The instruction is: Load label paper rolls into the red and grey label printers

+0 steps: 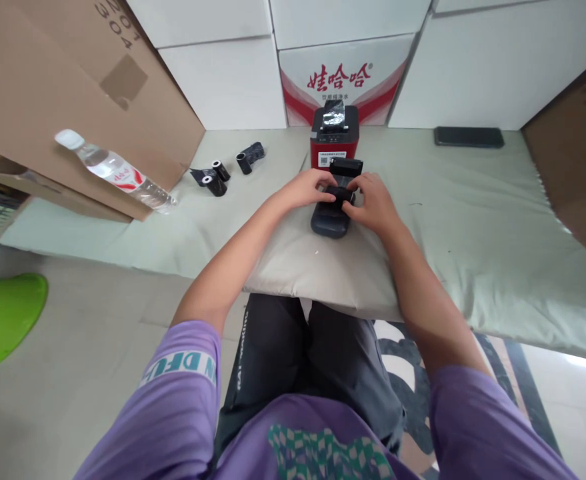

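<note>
A small black handheld device point(331, 215) is rested on the grey padded cushion point(323, 267), steadied between the left hand point(309, 188) and right hand point(373, 202), each grip closed on it. Beyond, a red-and-black label printer point(335, 137) is stood within reach.

A pale padded mat point(473, 220) carries a red printer point(335, 137); black rolls point(217, 179); a water bottle point(115, 170); a phone point(469, 137).

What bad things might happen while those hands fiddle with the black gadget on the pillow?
The black gadget lies on a soft pillow, so pressing from the left hand and right hand may tip it or make it slide. Its open lid sits close to the red printer and might bump it. The water bottle lies on its side; it might roll.
</note>
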Demonstrator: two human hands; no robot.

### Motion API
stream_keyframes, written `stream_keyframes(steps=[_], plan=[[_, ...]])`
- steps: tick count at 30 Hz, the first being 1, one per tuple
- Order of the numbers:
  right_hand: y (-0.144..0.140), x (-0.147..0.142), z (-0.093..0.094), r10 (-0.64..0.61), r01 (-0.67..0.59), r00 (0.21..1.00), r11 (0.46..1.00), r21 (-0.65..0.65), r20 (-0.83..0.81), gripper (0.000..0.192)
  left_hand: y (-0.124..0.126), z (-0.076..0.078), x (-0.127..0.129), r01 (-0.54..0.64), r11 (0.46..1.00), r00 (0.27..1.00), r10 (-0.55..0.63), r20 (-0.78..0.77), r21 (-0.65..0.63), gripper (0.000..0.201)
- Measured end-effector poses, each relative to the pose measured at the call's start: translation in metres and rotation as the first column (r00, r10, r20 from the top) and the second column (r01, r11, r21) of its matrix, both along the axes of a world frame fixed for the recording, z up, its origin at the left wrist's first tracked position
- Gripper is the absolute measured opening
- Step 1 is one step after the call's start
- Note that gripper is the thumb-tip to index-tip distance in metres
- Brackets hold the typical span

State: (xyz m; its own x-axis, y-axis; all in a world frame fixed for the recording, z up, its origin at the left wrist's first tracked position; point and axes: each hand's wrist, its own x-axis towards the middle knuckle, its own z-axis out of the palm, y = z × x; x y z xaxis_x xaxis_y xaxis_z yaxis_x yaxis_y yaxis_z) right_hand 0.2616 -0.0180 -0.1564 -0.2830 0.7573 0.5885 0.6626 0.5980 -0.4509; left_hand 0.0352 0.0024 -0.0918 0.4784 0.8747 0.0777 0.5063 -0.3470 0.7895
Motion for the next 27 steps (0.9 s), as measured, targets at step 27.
stream_keyframes(steps=[27], plan=[[-0.008, -0.01, 0.006, -0.014, 0.001, 0.922, 0.999, -0.033, -0.388, 0.028, -0.019, -0.003, -0.007, -0.099, 0.987, 0.995, 0.095, 0.036, 0.129, 0.041]])
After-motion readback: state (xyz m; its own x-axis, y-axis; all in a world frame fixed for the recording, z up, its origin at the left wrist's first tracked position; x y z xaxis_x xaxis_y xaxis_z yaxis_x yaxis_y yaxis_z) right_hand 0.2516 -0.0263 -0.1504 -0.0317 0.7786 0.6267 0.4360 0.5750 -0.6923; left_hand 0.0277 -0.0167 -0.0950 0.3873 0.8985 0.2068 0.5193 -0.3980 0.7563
